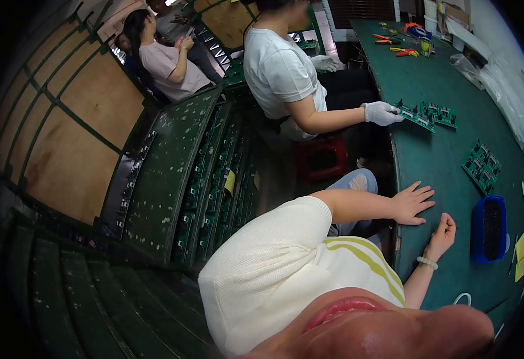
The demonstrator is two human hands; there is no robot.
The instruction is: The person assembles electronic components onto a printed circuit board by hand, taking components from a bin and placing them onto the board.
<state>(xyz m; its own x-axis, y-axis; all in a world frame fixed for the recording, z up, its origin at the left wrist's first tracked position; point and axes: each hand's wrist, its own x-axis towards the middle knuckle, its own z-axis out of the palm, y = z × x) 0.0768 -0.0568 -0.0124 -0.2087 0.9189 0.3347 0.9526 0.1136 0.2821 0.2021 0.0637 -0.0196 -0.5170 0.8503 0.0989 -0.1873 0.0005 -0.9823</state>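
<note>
My left hand [413, 204] lies palm down near the front edge of the green table [420, 160], fingers spread and holding nothing. Beside it, my right hand [442, 236], with a pale bead bracelet [427, 262] at the wrist, rests on the table with its fingers loosely curled in; nothing shows in them. A green circuit board [482, 167] full of dark parts lies farther along the table. Close to my right hand stands a blue bin [489, 230] with dark contents.
A co-worker's gloved hand [383, 113] holds a circuit board [416, 118] next to another board [439, 113]. Pliers [404, 52] lie at the table's far end. Board racks [208, 179] and a red stool [321, 157] stand leftward. People [175, 63] are at the back.
</note>
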